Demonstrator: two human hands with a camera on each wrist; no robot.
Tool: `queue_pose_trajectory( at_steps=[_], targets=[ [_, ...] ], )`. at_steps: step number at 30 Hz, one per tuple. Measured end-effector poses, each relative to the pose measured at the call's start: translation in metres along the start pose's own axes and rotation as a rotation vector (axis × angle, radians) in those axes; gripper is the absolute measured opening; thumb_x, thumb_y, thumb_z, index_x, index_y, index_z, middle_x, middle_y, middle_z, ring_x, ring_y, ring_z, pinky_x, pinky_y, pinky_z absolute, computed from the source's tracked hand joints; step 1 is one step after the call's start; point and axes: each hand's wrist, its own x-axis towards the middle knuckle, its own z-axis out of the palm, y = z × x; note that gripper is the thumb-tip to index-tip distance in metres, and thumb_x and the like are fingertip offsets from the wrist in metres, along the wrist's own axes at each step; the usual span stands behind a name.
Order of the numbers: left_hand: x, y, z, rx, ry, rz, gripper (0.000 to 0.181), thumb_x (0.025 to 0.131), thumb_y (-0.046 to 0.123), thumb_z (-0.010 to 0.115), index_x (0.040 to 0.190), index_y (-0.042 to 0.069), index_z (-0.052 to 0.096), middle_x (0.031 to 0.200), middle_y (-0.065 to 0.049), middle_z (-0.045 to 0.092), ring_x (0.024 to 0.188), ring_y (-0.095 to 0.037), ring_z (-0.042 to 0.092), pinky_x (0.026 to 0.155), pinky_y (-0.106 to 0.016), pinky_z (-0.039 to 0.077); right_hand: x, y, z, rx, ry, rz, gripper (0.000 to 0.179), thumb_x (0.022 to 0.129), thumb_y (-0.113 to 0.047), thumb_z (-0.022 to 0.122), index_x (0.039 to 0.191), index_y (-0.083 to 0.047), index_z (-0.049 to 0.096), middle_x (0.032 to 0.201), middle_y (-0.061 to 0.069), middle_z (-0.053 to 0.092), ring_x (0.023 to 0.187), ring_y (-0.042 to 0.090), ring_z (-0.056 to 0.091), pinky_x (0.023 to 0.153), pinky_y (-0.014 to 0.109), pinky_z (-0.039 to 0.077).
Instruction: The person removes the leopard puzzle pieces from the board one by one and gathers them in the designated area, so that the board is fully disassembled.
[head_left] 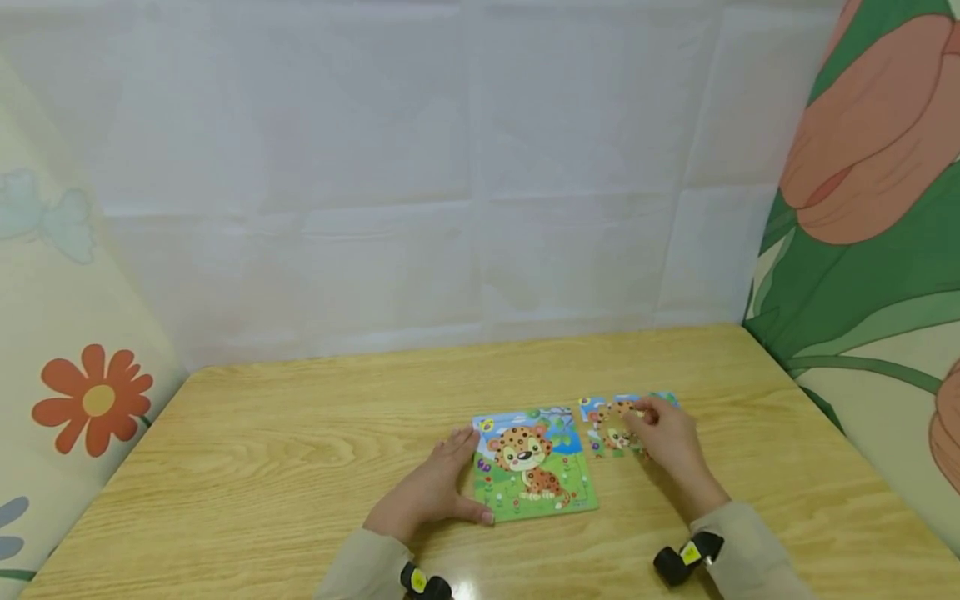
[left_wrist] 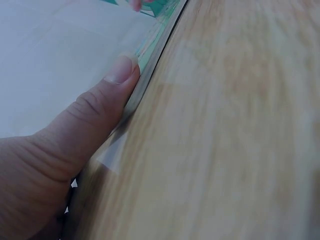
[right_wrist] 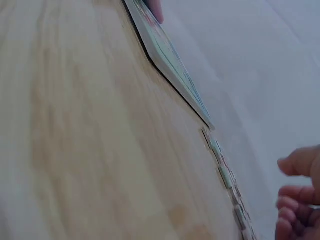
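A square puzzle board [head_left: 525,475] with a spotted leopard cub on a green and blue scene lies flat on the table. My left hand [head_left: 431,487] rests along its left edge, fingers spread, with the thumb [left_wrist: 102,107] pressing the near corner. To the right of the board, several loose jigsaw pieces [head_left: 595,433] lie together and show a similar cub face. Over these pieces is my right hand [head_left: 667,437], with thumb and fingertips bent toward them and partly covering them. In the right wrist view a gap shows between the digits [right_wrist: 299,162], with nothing visible in it.
The wood-grain table [head_left: 300,467] reaches back to a creased white sheet [head_left: 375,167]. Painted panels stand on both sides, one with an orange flower [head_left: 97,400], the other with large pink tulips [head_left: 870,133]. Both wrists carry small black devices [head_left: 686,557].
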Motion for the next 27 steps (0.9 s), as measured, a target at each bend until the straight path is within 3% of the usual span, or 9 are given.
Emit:
queue_pose_trajectory(
  at_steps=[5,10,13,21,23,27],
  targets=[
    [0.0,0.0,0.0,0.002,0.006,0.01,0.117,0.057,0.049,0.081,0.144,-0.003,0.022,0.152,-0.02,0.016,0.14,-0.037,0.012,0.114,-0.052,0.012,-0.001,-0.005,0.01,0.129,-0.063,-0.158,0.032,0.085,-0.018,0.066,0.108,0.003,0.062,0.086,0.009,0.059,0.075,0.014,0.051,0.065,0.024,0.047],
    [-0.001,0.0,0.0,0.004,0.004,0.009,0.117,0.057,0.048,0.081,0.145,-0.003,0.022,0.152,-0.02,0.016,0.14,-0.037,0.012,0.114,-0.052,0.012,-0.003,-0.008,0.017,0.188,-0.258,-0.358,0.051,0.079,-0.017,0.073,0.121,0.006,0.054,0.099,0.015,0.056,0.084,0.02,0.049,0.067,0.023,0.047],
    [0.0,0.0,0.0,0.002,0.005,0.01,0.117,0.057,0.048,0.082,0.144,-0.003,0.022,0.152,-0.02,0.016,0.14,-0.037,0.012,0.114,-0.052,0.012,-0.004,-0.012,0.022,0.159,-0.362,-0.434,0.064,0.076,-0.022,0.076,0.128,0.004,0.049,0.107,0.017,0.054,0.091,0.025,0.05,0.07,0.026,0.049],
    [0.0,0.001,0.0,-0.008,0.005,0.009,0.117,0.057,0.047,0.082,0.144,-0.004,0.023,0.152,-0.021,0.017,0.14,-0.038,0.012,0.114,-0.052,0.012,-0.006,-0.023,0.034,-0.012,-0.484,-0.537,0.076,0.07,-0.038,0.077,0.132,-0.004,0.048,0.126,0.014,0.051,0.096,0.024,0.052,0.079,0.039,0.049],
    [0.0,0.001,0.0,-0.008,0.006,0.008,0.117,0.057,0.046,0.082,0.144,-0.005,0.023,0.151,-0.021,0.017,0.14,-0.038,0.012,0.114,-0.052,0.012,-0.006,-0.025,0.036,-0.032,-0.498,-0.559,0.077,0.068,-0.039,0.078,0.132,-0.006,0.049,0.129,0.016,0.049,0.102,0.03,0.051,0.085,0.047,0.047],
    [-0.001,0.002,-0.001,-0.012,0.003,0.001,0.117,0.057,0.046,0.082,0.144,-0.004,0.023,0.152,-0.021,0.017,0.14,-0.038,0.012,0.114,-0.052,0.012,-0.005,-0.027,0.039,-0.034,-0.555,-0.558,0.08,0.066,-0.04,0.079,0.133,-0.009,0.049,0.137,0.02,0.043,0.125,0.043,0.037,0.099,0.064,0.032]
  ],
)
